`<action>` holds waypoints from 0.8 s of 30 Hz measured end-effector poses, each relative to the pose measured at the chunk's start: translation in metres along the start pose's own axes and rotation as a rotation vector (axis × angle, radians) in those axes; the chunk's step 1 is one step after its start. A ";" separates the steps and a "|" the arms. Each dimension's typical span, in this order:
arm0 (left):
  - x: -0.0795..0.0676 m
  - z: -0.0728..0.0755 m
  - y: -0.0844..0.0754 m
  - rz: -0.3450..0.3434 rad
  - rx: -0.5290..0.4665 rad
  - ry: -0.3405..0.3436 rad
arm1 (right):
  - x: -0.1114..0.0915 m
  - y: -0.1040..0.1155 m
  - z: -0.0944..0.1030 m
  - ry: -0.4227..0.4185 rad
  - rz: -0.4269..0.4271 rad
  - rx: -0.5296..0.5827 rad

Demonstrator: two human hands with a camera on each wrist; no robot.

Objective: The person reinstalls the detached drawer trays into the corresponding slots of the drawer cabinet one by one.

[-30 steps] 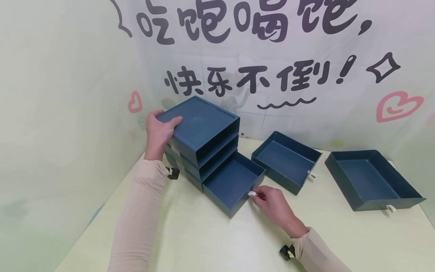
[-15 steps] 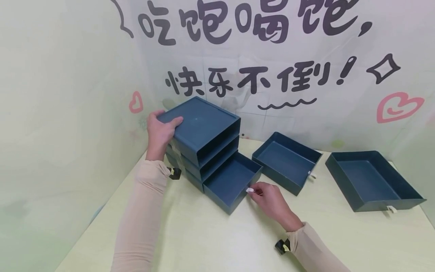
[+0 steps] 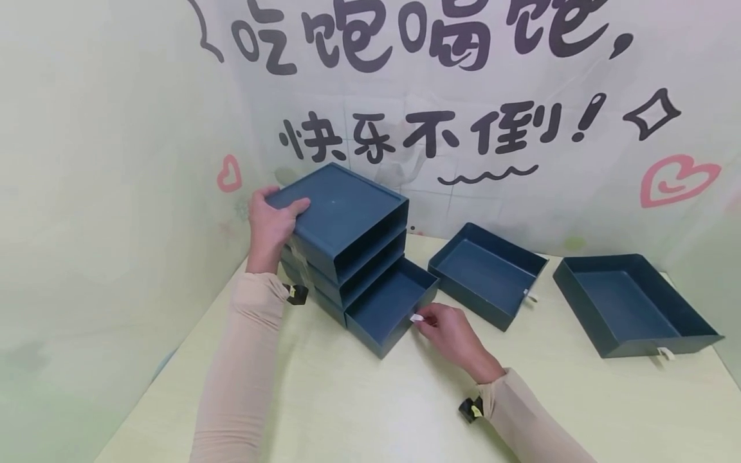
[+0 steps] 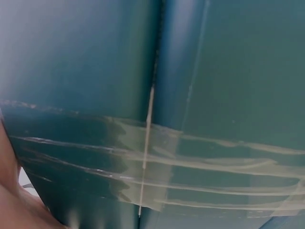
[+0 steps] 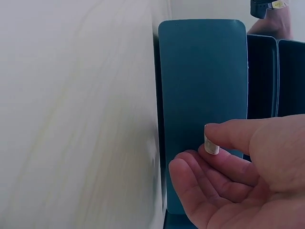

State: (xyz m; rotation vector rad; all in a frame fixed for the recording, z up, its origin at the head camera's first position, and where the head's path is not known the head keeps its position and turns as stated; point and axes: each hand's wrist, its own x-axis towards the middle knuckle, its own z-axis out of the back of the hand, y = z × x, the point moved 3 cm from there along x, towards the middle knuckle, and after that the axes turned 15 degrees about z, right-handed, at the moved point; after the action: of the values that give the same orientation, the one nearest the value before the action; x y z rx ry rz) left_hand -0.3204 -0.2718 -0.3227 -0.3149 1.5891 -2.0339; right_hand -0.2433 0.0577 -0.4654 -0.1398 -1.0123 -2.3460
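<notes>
A dark blue three-tier drawer cabinet (image 3: 341, 212) stands at the back left of the table. My left hand (image 3: 272, 222) grips its rear left corner, thumb on the top and fingers over the back edge. The bottom drawer (image 3: 384, 305) is partly out; the two slots above hold no drawers. At its front my right hand (image 3: 454, 331) pinches a small white pull tab (image 5: 211, 147) between thumb and index finger. The right wrist view shows the drawer's flat front (image 5: 205, 76) upright before the hand. Clear tape (image 4: 143, 167) crosses the seam between tiers in the left wrist view.
Two more blue drawers lie on the pale table (image 3: 347, 411), right of the cabinet: a nearer one (image 3: 492, 270) beside the pulled-out drawer, and another (image 3: 631, 308) farther right. Each has a small light tab. A printed cloth backdrop (image 3: 521, 193) rises behind, with another wall at left.
The bottom drawer has slid farther into the cabinet, with my right hand moving back and left along with its tab. My left hand stays on the cabinet's corner.
</notes>
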 end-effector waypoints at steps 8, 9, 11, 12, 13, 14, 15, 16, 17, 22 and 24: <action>0.001 0.000 0.000 0.018 -0.008 0.008 | 0.008 0.000 -0.004 -0.009 0.009 0.004; 0.001 -0.001 0.000 0.017 -0.009 0.008 | 0.009 0.000 -0.005 -0.010 0.008 0.005; 0.001 -0.001 0.000 0.014 -0.012 0.009 | 0.010 0.001 -0.005 -0.014 0.009 0.010; 0.001 -0.001 0.000 0.011 -0.015 0.010 | 0.011 0.001 -0.005 -0.017 0.010 0.011; 0.001 -0.001 0.000 0.010 -0.016 0.011 | 0.012 0.002 -0.006 -0.020 0.012 0.010; 0.001 -0.001 -0.001 0.010 -0.017 0.012 | 0.012 0.002 -0.006 -0.022 0.014 0.011; 0.001 -0.001 -0.001 0.011 -0.018 0.013 | 0.013 0.002 -0.007 -0.023 0.015 0.013; 0.000 -0.001 0.000 0.013 -0.018 0.014 | 0.014 0.003 -0.007 -0.024 0.018 0.014; 0.000 -0.001 0.000 0.015 -0.019 0.014 | 0.015 0.003 -0.008 -0.024 0.021 0.015; 0.000 0.000 0.000 0.023 -0.021 0.013 | 0.019 0.005 -0.011 -0.024 0.024 0.022; 0.001 0.000 0.000 0.022 -0.019 0.013 | 0.020 0.005 -0.012 -0.026 0.021 0.023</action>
State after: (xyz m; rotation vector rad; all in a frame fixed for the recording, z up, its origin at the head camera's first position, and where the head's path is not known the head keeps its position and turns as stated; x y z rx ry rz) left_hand -0.3211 -0.2719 -0.3225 -0.2904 1.6138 -2.0086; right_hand -0.2556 0.0374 -0.4642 -0.1711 -1.0447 -2.3188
